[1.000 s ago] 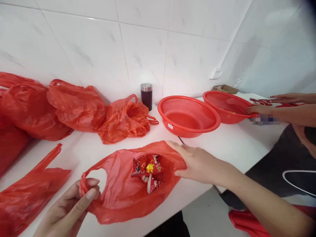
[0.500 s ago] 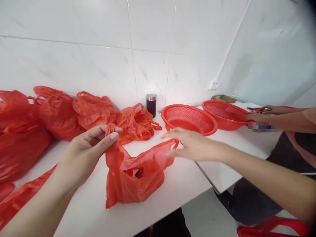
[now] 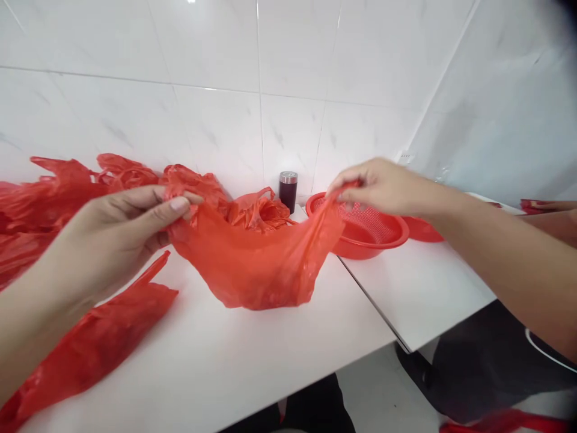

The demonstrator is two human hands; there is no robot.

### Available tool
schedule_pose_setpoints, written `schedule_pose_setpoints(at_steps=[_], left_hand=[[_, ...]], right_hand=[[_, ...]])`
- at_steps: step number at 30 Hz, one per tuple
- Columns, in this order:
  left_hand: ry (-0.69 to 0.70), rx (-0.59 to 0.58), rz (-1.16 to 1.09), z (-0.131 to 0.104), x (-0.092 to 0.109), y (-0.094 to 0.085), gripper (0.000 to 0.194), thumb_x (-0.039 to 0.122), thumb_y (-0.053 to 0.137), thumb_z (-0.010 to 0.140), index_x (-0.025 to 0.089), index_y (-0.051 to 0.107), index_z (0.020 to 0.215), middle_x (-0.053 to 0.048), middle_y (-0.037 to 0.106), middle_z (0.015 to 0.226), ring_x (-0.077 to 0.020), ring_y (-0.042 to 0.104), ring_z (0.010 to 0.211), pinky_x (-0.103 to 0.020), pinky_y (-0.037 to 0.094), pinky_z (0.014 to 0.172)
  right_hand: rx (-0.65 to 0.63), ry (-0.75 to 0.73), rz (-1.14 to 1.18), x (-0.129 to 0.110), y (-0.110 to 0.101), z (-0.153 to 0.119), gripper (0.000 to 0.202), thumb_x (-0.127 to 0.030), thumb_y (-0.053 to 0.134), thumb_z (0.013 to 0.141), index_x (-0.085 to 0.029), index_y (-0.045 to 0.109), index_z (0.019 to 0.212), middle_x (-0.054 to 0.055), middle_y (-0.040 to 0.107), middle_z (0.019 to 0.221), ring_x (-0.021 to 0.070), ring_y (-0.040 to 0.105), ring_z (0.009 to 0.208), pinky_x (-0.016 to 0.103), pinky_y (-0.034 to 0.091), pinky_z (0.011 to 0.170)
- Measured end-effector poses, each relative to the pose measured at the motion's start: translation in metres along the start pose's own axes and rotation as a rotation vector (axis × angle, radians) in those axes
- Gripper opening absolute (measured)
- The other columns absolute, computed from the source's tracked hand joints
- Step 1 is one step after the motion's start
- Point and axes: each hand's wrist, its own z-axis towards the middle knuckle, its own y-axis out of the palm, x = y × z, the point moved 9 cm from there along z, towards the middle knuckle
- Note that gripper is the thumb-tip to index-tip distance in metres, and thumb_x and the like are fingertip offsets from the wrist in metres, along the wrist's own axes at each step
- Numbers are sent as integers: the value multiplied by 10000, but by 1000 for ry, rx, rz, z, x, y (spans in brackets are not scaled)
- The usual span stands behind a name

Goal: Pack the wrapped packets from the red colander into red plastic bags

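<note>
A red plastic bag (image 3: 261, 264) hangs stretched between my two hands, over the white table (image 3: 216, 367). My left hand (image 3: 135, 225) is closed, pinching one top corner of the bag between thumb and fingers. At the opposite corner, my right hand (image 3: 374, 186) grips the other handle, its fingers curled and slightly blurred. The bag sags in the middle, and darker shapes show faintly through its bottom; I cannot make out what they are. Another red plastic bag (image 3: 103, 343) lies on the table below my left forearm.
Several red bags (image 3: 130, 174) line the wall at the left and back. A dark tumbler (image 3: 288, 192) stands by the wall. Right of it sits a red mesh basket (image 3: 360, 246), with a second basket (image 3: 424, 230) behind my right arm. Another person's hand (image 3: 547, 206) shows at the far right.
My right hand has taken hold of the bag's right handle and moved up. The bag has risen off the table and is stretched wide. The view has shifted slightly left.
</note>
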Motion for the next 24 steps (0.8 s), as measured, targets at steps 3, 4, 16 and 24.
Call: schedule_pose_setpoints(at_steps=[3,4,16,24], left_hand=[[71,-37,-37,4,19,6,258,405,689,808,164,697,901,-21,666,856,-122,585,702,-255,505,666],[95,-59,-59,5,24,9,250,392,660,836,162,687,930,-28,666,885,-131,598,728,-273,511,694],[-145,-709,-30,7,-14,126,246,426,690,786,204,584,791,42,439,612,-77,409,487,-202,358,447],[-357,-616,-258,14,-53,115,309,462,549,873,197,524,716,69,315,509,-90,342,446,-250,424,507]], right_hand=[[83,18,16,0,-17,5,166,-174,565,833,-199,729,847,-13,659,707,114,603,632,266,464,585],[93,26,23,-1,-20,7,170,-148,566,827,-195,728,840,-10,658,713,115,601,636,273,465,592],[225,-257,409,-86,38,45,225,-113,528,830,-212,601,1019,-21,623,845,116,602,791,277,500,733],[-39,-97,681,-35,109,47,192,-274,510,898,-214,524,1079,11,620,860,133,613,775,302,517,703]])
